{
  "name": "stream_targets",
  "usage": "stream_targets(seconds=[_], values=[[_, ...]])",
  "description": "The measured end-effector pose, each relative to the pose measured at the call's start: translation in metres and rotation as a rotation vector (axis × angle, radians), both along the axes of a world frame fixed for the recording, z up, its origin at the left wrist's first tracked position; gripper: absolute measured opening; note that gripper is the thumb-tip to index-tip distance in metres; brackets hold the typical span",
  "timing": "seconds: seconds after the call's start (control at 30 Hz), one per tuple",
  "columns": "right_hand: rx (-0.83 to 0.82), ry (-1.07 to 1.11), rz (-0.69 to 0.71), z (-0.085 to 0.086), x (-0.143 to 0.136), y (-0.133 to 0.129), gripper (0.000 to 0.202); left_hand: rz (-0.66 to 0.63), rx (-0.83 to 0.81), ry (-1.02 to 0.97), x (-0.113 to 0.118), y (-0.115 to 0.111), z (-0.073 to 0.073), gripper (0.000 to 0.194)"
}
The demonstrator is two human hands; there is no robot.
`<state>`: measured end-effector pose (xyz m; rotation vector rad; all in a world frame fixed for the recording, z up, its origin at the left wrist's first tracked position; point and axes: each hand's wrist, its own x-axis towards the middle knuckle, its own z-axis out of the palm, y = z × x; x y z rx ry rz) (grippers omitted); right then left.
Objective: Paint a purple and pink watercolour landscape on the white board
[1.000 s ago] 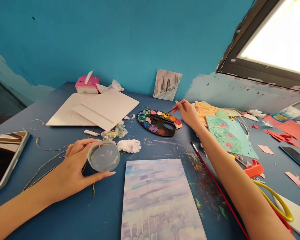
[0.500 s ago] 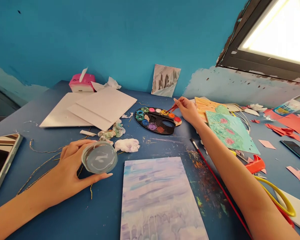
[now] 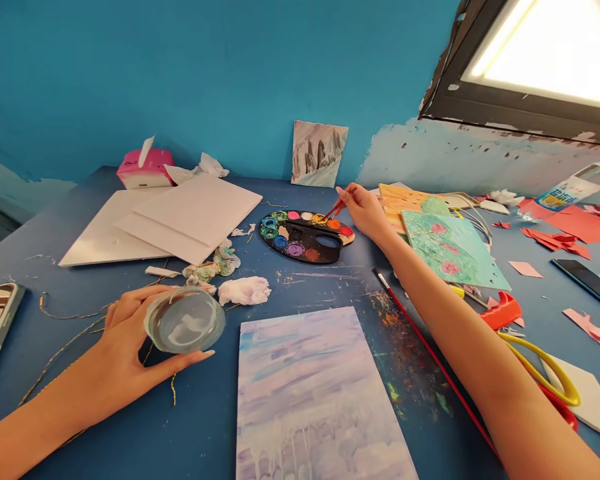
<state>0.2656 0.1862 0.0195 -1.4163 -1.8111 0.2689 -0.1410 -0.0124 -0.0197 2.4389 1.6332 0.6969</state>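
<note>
My left hand (image 3: pixel 135 337) is wrapped round a clear cup of cloudy water (image 3: pixel 186 321), left of the canvas. At the back, my right hand (image 3: pixel 363 208) pinches a thin red paintbrush (image 3: pixel 333 211). Its tip reaches the yellow pan of the black paint palette (image 3: pixel 300 248), which holds several round colours. In front of me lies a canvas (image 3: pixel 310 400) painted in streaks of pale purple, blue and white, with drips near its lower part. A second, longer red-handled paintbrush (image 3: pixel 430 353) rests on the table beneath my right forearm.
White boards (image 3: pixel 190 213) and a pink tissue pack (image 3: pixel 145 167) lie back left, near crumpled tissues (image 3: pixel 245 291). A small painting (image 3: pixel 320 153) leans on the wall. Right are a flower painting (image 3: pixel 450 250), yellow-handled scissors (image 3: pixel 545 367), red paper scraps (image 3: pixel 585 223) and a phone (image 3: pixel 587 283).
The view has shifted slightly, so most things sit further left. Both hands keep their grips, and the brush tip stays at the yellow paint.
</note>
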Motion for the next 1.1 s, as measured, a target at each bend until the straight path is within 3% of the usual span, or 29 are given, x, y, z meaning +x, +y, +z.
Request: stream_targets(seconds=[0.2, 0.6, 1.1], values=[[0.038, 0.001, 0.026, -0.004, 0.001, 0.003, 0.045, -0.046, 0.040, 0.036, -0.001, 0.003, 0.002, 0.053], [0.026, -0.049, 0.010, 0.001, -0.002, 0.000, 0.038, -0.054, 0.045, 0.073, -0.008, 0.005, -0.003, 0.058], [-0.019, -0.081, 0.030, 0.003, -0.001, 0.000, 0.038, -0.131, 0.002, 0.090, -0.005, 0.011, 0.009, 0.060]])
